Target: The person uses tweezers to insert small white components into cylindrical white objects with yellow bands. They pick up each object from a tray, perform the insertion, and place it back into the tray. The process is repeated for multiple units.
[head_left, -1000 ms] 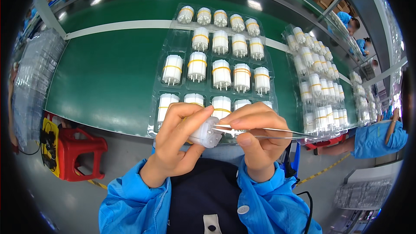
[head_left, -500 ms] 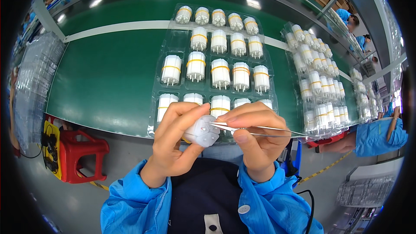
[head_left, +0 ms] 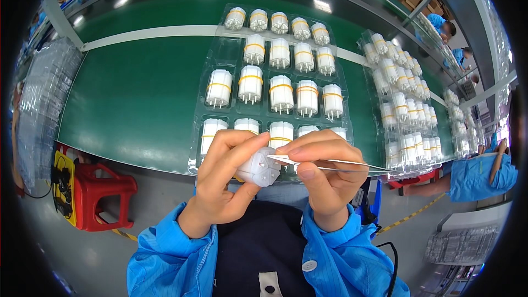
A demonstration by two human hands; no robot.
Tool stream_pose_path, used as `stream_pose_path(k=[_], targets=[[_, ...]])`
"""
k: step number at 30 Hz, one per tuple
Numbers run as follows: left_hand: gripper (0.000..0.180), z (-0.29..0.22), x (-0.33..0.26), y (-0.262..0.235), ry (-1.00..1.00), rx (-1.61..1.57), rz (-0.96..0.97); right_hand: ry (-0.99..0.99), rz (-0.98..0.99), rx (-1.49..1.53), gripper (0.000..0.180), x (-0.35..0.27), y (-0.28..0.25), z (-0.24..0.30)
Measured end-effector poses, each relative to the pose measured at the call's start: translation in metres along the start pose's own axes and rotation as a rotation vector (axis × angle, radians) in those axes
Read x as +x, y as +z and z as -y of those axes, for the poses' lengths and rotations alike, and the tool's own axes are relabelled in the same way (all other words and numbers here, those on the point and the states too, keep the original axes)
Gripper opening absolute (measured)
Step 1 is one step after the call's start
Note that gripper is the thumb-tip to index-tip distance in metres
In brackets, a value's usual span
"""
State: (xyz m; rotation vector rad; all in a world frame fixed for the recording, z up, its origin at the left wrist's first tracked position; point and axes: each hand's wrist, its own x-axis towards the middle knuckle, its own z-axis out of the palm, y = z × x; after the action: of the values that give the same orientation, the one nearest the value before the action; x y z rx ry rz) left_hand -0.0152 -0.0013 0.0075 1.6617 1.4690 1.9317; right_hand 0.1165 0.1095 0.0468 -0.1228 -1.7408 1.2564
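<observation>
My left hand (head_left: 221, 184) is closed round a white cylindrical plug-like unit (head_left: 256, 169), its ridged end face tilted up toward the right. Between the thumb and fingers of my right hand (head_left: 327, 170), a pair of metal tweezers (head_left: 284, 159) is pinched. The tweezer tips rest at or just above the end face of the unit; whether they grip anything there is too small to tell. Just beyond my hands lies a clear plastic tray (head_left: 231, 58) with rows of similar white units (head_left: 281, 93), banded in yellow, with metal pins showing.
On the green bench (head_left: 132, 93), a second filled tray (head_left: 404, 107) stands to the right. Stacked clear trays (head_left: 47, 93) are at the far left. A red stool (head_left: 102, 195) stands on the floor at left. A co-worker's blue sleeve (head_left: 476, 176) shows at right.
The white unit has turned slightly in my left hand and shifted a little to the right. The tweezers have stayed at its end face.
</observation>
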Motion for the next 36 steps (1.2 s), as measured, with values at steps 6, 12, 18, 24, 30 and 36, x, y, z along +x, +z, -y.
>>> stream_pose_path(k=[6,12,18,24,30,36], targets=[[0.064,0.001,-0.001,0.001,0.0,0.013,-0.007,-0.011,-0.008,-0.004,0.015,-0.001,0.001,0.0],[0.064,0.001,0.001,0.001,0.01,0.023,-0.006,-0.052,0.015,-0.062,0.014,0.003,0.001,0.001],[0.065,0.0,0.001,0.002,0.033,0.07,-0.007,0.039,-0.064,0.008,0.012,-0.003,0.003,-0.001],[0.065,0.002,0.002,0.003,0.096,0.164,-0.035,-0.059,0.026,-0.107,0.012,0.006,0.0,0.001],[0.063,0.006,0.002,0.003,0.166,0.258,-0.03,-0.11,0.163,-0.29,0.015,0.017,0.0,0.009],[0.056,0.009,-0.002,0.003,0.123,0.185,-0.058,-0.034,-0.095,0.131,0.014,0.002,0.0,0.001]])
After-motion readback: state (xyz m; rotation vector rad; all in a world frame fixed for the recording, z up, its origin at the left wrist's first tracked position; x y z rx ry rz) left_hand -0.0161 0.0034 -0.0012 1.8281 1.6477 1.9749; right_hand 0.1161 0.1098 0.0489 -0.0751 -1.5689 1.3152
